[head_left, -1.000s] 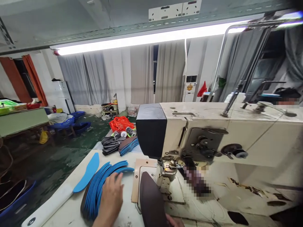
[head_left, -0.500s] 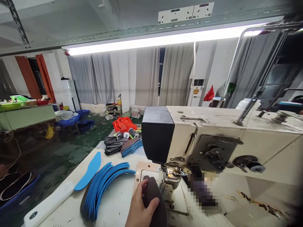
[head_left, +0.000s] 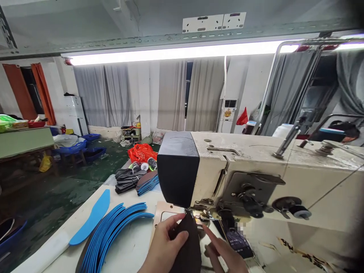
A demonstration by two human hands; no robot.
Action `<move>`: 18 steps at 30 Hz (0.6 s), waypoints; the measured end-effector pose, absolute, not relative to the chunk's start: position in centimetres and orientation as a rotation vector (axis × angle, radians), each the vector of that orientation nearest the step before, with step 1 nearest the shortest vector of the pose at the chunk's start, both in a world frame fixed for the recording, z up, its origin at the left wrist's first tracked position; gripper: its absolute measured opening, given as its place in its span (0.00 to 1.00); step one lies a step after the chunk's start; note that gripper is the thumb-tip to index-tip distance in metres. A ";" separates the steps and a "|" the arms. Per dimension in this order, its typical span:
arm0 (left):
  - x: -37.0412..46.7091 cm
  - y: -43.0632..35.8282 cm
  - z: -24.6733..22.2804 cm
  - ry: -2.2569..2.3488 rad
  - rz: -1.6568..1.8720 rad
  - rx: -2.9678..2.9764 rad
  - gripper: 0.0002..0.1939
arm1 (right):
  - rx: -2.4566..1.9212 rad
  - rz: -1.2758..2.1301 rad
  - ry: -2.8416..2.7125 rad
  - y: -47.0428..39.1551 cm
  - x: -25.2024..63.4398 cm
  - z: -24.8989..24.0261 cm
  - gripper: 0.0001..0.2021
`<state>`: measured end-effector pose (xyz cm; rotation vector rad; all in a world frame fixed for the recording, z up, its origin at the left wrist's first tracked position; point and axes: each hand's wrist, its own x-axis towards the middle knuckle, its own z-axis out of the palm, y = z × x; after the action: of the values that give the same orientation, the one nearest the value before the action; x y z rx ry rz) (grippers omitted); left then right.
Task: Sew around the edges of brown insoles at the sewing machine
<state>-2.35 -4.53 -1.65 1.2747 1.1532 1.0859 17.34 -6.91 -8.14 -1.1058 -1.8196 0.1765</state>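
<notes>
My left hand (head_left: pixel 167 242) is closed on a dark brown insole (head_left: pixel 187 244), thumb on its face and fingertips at its upper edge. The insole's tip lies at the needle area of a cream sewing machine (head_left: pixel 241 182). My right hand (head_left: pixel 224 254) is at the insole's right side, index finger stretched up beside the presser foot (head_left: pixel 203 217) and the other fingers loosely bent. It appears to hold nothing. To the left, a curved stack of blue-edged insoles (head_left: pixel 109 235) rests on the white table (head_left: pixel 127 246). A single blue insole (head_left: pixel 92 218) lies beyond it.
Behind the machine head sit bundled dark pieces (head_left: pixel 129 180), another blue-edged stack (head_left: pixel 148 184), thread spools (head_left: pixel 144 166) and a red plastic bag (head_left: pixel 142 152). A dark phone-like object (head_left: pixel 239 242) lies under the machine arm. A thread stand pole (head_left: pixel 290 138) rises on the right.
My right hand has come into view from below, up to the presser foot. My left hand still holds the insole, its tip now nearer the needle. The view has shifted slightly right.
</notes>
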 end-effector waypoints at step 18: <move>-4.6 -4.5 -2.6 0.952 0.872 1.166 0.40 | -1.152 0.405 -2.003 -4.2 19.3 -6.1 0.19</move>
<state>-4.63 -4.52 -2.62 1.1655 0.9517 0.8722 19.26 -4.23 -6.10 -1.1515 -2.0033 0.4052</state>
